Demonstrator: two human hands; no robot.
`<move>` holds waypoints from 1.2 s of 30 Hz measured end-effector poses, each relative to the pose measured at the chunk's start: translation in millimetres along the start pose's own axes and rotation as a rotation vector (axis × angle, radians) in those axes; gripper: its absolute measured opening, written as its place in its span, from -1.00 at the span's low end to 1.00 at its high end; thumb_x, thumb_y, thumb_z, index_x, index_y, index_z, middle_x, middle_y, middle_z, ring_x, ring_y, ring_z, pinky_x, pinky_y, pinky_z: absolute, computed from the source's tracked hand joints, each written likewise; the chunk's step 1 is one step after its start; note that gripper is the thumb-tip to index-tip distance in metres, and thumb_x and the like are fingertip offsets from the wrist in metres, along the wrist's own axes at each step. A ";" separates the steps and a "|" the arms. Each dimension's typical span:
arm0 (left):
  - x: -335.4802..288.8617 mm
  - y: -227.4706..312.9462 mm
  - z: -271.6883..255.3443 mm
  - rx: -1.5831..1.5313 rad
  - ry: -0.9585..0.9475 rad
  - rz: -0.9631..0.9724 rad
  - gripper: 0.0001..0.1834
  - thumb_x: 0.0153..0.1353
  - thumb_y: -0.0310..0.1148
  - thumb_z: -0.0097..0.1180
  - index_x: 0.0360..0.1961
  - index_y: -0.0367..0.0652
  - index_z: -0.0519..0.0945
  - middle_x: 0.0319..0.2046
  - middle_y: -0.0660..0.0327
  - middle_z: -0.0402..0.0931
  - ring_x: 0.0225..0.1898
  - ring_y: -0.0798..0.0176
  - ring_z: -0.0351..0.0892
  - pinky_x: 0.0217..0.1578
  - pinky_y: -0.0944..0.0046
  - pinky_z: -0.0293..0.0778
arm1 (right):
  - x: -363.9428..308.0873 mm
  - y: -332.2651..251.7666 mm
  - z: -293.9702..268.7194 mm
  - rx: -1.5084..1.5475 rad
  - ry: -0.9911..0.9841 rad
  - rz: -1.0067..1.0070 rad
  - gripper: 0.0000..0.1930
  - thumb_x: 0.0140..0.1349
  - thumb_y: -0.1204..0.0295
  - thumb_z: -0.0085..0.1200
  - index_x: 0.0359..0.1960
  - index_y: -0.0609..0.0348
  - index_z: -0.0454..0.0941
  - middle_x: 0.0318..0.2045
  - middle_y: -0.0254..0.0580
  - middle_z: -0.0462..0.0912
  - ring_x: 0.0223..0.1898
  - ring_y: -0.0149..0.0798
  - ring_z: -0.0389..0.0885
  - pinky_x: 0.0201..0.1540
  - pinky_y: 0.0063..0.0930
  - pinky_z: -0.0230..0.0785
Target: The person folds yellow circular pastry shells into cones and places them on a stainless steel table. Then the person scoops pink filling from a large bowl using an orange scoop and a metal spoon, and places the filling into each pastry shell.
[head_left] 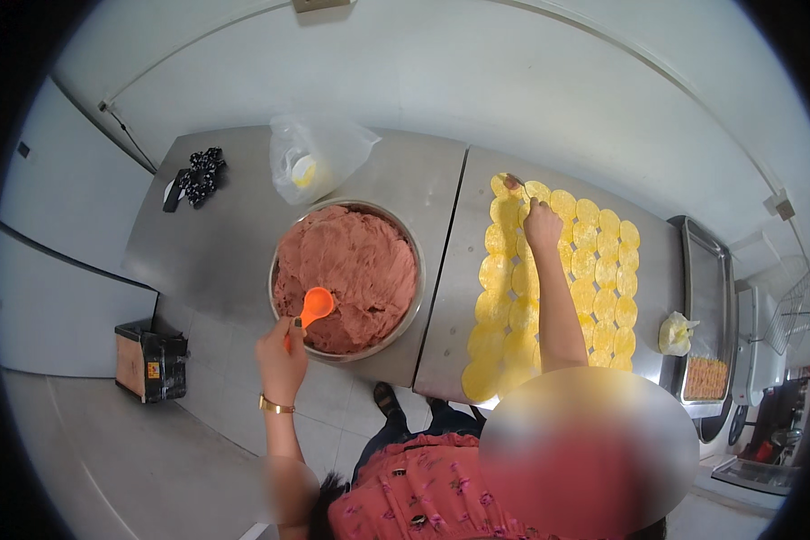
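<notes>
Work was judged to be at an early stage. The yellow rounds (562, 270) lay in close rows on the right section of the tabletop (225, 234), mostly touching or overlapping at their edges, so their laying-out appeared complete. A dab of brownish-pink matter showed at the far left corner of the rows, at the tip of a slim utensil (524, 190); whether it rested on the round or only on the utensil could not be told. The remaining visible rounds appeared bare; some were hidden by the right arm and a blurred area. The pink paste (342, 261) filled the steel bowl (420, 301) on the left section, mounded near the rim, so nearly all portioning was judged outstanding.

The left hand (283, 357) was closed around the handle of an orange scoop (318, 304), its cup above the paste. The right hand (542, 225) pinched the utensil over the far corner.

The tabletop was metal, in two sections meeting at a dark seam. Behind the bowl stood a clear plastic bag (333, 148); a dotted black cloth (205, 169) lay farther left. A metal tray (715, 270) stood at the right, with tan pieces (705, 378) at its near end. A black-sided box (164, 369) sat on the tiled floor (225, 387); the walls (513, 76) were pale.
</notes>
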State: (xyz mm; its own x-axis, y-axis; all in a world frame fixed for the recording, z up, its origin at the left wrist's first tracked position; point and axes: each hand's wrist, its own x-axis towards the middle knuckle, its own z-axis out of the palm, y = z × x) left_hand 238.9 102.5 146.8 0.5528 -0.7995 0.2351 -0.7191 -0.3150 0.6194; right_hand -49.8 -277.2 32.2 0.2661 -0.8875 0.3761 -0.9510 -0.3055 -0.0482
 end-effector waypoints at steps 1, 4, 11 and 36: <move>-0.3 0.2 -0.9 0.011 -0.001 -0.008 -0.88 0.16 -0.50 -0.01 -0.49 -0.30 0.42 -0.63 -0.01 0.48 -0.62 -0.06 0.45 -0.61 0.17 0.29 | -1.4 3.3 10.7 0.011 -0.021 0.051 -0.88 0.06 0.49 -0.08 -0.38 0.17 0.50 -0.46 -0.06 0.58 -0.47 0.00 0.62 -0.48 -0.17 0.45; -1.2 0.4 -0.9 0.046 -0.032 -0.052 -0.88 0.16 -0.50 -0.01 -0.50 -0.30 0.41 -0.63 -0.02 0.46 -0.61 -0.08 0.45 -0.61 0.17 0.29 | 8.3 14.6 22.8 0.038 0.057 0.012 -0.87 0.06 0.50 -0.09 -0.38 0.16 0.51 -0.46 -0.05 0.59 -0.46 0.01 0.62 -0.48 -0.15 0.44; 0.6 -2.2 -1.4 0.008 -0.027 -0.014 -0.83 0.20 -0.44 -0.03 -0.50 -0.30 0.41 -0.63 0.00 0.48 -0.59 -0.08 0.47 -0.58 0.16 0.31 | 18.4 21.7 16.2 0.034 -0.084 0.044 -0.85 0.05 0.48 -0.08 -0.38 0.16 0.53 -0.43 -0.04 0.61 -0.43 0.05 0.62 -0.43 -0.10 0.44; -10.8 -38.1 -18.4 0.026 -0.109 -0.129 -0.74 0.17 -0.28 -0.01 -0.53 -0.24 0.53 -0.59 -0.03 0.49 -0.49 -0.16 0.50 -0.47 -0.01 0.38 | -82.6 -222.3 -161.7 0.090 -0.258 -0.855 -0.65 0.06 0.47 -0.09 -0.07 0.22 0.47 -0.39 -0.07 0.58 -0.45 -0.10 0.64 -0.52 -0.27 0.48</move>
State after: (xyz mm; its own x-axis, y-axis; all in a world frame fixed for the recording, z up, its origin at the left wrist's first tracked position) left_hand 268.1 132.6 134.5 0.5932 -0.8019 0.0716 -0.6568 -0.4305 0.6191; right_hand 114.1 -80.2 161.5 0.9154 -0.3906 0.0977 -0.3982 -0.9141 0.0763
